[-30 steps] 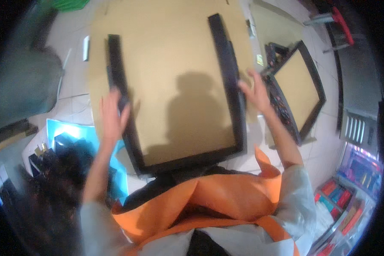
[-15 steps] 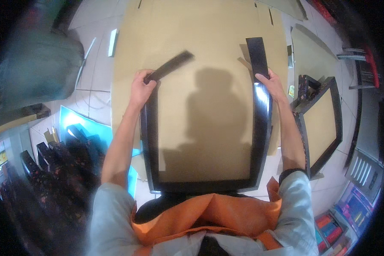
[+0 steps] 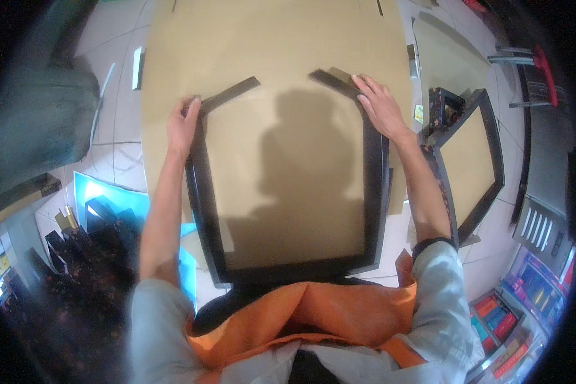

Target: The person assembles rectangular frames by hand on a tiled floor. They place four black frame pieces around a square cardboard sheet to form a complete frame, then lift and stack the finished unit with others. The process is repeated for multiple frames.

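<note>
One black frame (image 3: 294, 270) lies on a tan board (image 3: 269, 32), its two far bends under the fingers and its near side close to the lap. We see the left grip (image 3: 182, 125) with thumb and fingers drawn together on the left bend; the right grip (image 3: 384, 110) rests on the right bend, fingers mostly straight, and we cannot tell whether it clasps the piece. We count three long sides and two short end pieces (image 3: 230, 94) angled inward, tips well apart. Farther right, we note one second frame (image 3: 498, 168) around a tan panel (image 3: 470, 160); at left, one blue sheet (image 3: 118, 200) beside dark strips (image 3: 64, 256) too shadowed for us to count.
</note>
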